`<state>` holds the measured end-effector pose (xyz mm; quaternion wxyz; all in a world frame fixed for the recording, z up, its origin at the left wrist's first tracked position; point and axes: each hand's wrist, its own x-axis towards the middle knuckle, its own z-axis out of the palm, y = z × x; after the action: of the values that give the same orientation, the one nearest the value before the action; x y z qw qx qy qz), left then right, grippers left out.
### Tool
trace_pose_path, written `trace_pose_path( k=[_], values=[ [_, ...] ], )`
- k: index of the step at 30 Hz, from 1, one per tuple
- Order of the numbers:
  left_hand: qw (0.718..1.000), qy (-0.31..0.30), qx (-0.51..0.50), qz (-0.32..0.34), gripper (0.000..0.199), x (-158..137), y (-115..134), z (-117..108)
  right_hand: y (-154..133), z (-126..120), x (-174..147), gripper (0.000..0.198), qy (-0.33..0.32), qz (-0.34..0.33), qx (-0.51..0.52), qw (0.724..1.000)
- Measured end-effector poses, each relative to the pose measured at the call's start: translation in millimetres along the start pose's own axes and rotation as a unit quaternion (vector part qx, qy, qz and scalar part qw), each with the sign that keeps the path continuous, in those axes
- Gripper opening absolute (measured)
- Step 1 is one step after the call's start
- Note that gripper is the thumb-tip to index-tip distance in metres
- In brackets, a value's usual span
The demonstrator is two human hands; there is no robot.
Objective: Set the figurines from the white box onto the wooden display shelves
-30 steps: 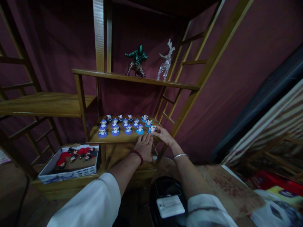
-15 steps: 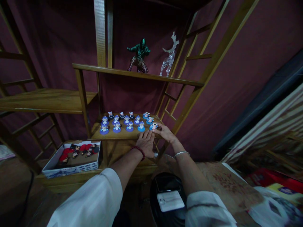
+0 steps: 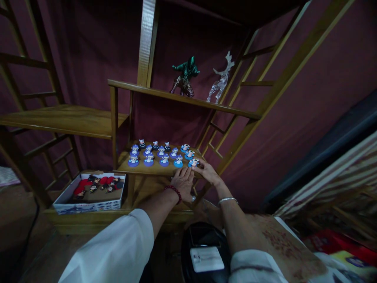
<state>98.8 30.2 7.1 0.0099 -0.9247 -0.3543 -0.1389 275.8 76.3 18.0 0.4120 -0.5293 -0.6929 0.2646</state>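
Note:
Small cartoon figurines on round bases stand in rows on a low wooden shelf point(image 3: 153, 168). Most are purple-based figurines point(image 3: 133, 160); black-based figurines point(image 3: 155, 145) line the back, and blue-based ones are at the right. My right hand point(image 3: 208, 173), wearing a silver bangle, has thumb and fingers closed around the front right blue-based figurine point(image 3: 193, 162), which stays on the shelf. Just left of it, my left hand point(image 3: 183, 184), with a red bead bracelet, lies at the shelf's front edge. Its fingers are stretched out and hold nothing visible.
A shallow box point(image 3: 91, 206) of red and black figurines sits lower left. Above, a green figure point(image 3: 185, 76) and a clear deer statue point(image 3: 220, 82) stand on the upper shelf point(image 3: 176, 97). A black stool point(image 3: 188, 239) carries a white rectangular item point(image 3: 207, 259).
The camera view has turned slightly left, so the shelves sit further right in the picture. Both hands keep nearly the same places by the front right figurine.

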Motion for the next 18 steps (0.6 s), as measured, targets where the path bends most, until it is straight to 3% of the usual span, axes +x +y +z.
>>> trace_pose_path(
  k=[3, 9, 18],
  values=[
    [1.000, 0.012, 0.012, 0.009, 0.091, -0.9, -0.5, 3.6, -0.2, 0.6, -2.3, 0.053, 0.019, 0.001, -0.036, 0.999],
    [0.999, 0.037, 0.008, 0.036, 0.093, -9.7, -3.4, 9.3, 8.2, 5.8, -16.1, 0.058, 0.128, -0.012, -0.124, 0.984],
    [0.998, 0.043, 0.017, 0.043, 0.089, -35.2, 3.0, 11.5, -4.1, 18.8, -61.2, 0.046, 0.194, -0.040, -0.270, 0.942]
  ],
)
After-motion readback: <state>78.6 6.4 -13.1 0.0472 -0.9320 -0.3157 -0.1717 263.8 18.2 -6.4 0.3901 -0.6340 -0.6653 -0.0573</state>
